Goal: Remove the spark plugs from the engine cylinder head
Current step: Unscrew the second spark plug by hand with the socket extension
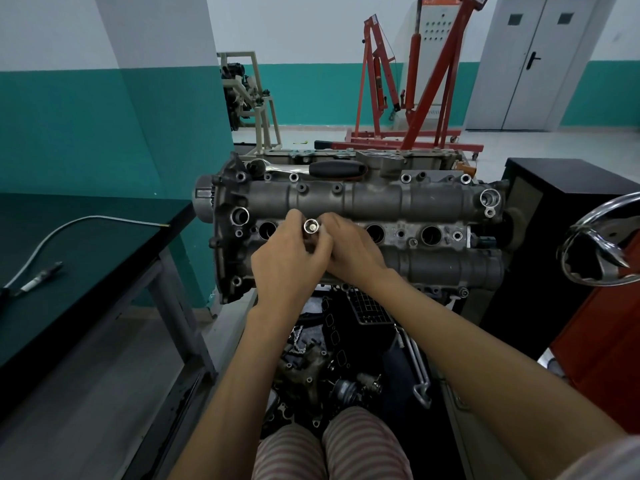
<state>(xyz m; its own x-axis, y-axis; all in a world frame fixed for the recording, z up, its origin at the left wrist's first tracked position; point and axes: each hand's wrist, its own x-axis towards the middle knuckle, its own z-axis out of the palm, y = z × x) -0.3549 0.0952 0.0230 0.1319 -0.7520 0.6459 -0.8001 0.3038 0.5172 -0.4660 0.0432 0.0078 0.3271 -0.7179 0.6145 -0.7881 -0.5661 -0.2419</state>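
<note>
The grey cylinder head (pixel 381 199) lies across the middle of the view, with a row of dark spark plug wells along it. One well (pixel 267 229) is open to the left of my hands, two more (pixel 375 233) to the right. My left hand (pixel 291 258) and my right hand (pixel 349 247) meet over the second well, both gripping a shiny spark plug socket (pixel 311 227) that stands upright there. A spark plug tip shows inside the socket's open top. The well beneath is hidden by my fingers.
A ratchet with a black handle (pixel 332 168) lies on the head's far edge. A dark workbench (pixel 86 244) with a hose stands left, a black cabinet (pixel 561 237) and chrome emblem (pixel 602 240) right. Loose engine parts (pixel 329 358) lie below. A red engine hoist (pixel 408 98) stands behind.
</note>
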